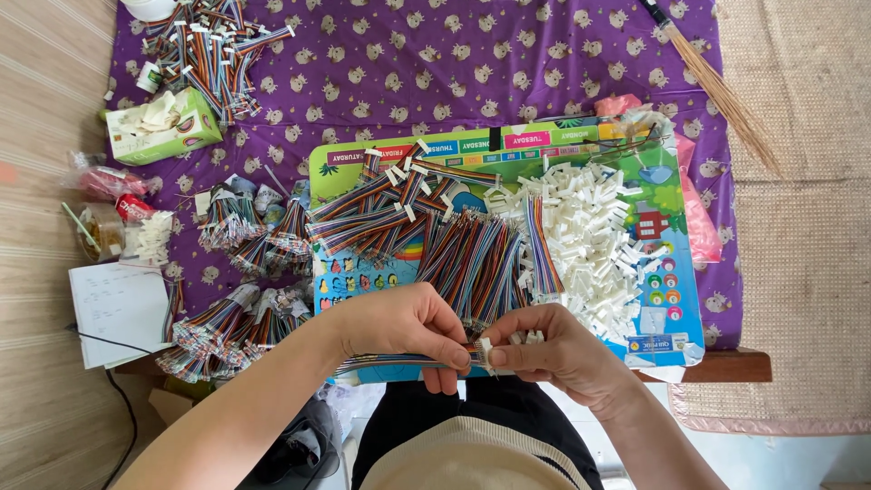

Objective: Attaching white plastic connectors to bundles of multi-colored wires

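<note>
My arms are bare to the elbows, no rings or watch; I wear a cream top and black trousers.

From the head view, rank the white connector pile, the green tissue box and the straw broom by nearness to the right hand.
From the right hand:
1. White connector pile, just above it on the board.
2. Straw broom, far upper right.
3. Green tissue box, far upper left.

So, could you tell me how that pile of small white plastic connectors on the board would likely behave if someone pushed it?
The white connectors lie loose and jumbled, so a push would probably scatter them. They look small and hollow, likely very light. The colourful board under them looks smooth, so they may slide easily.
</note>
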